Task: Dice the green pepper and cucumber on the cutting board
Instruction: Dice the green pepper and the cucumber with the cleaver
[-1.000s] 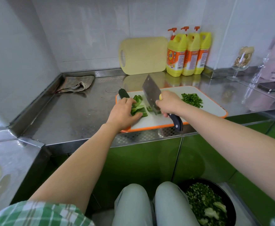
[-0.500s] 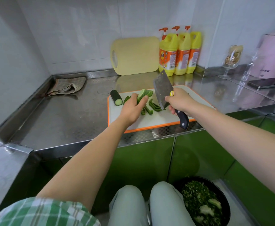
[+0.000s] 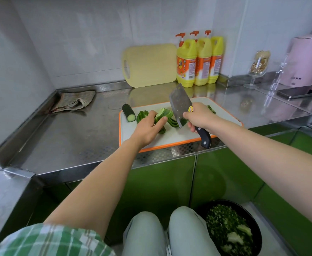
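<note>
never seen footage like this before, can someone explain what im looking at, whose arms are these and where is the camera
The camera sits on a person's head, looking down at their own bare arms over a steel counter. On the white, orange-rimmed cutting board lie a dark green cucumber stub and green pepper strips. The left hand lifts a green pepper piece. The right hand holds a steel cleaver with a black handle, blade raised.
</note>
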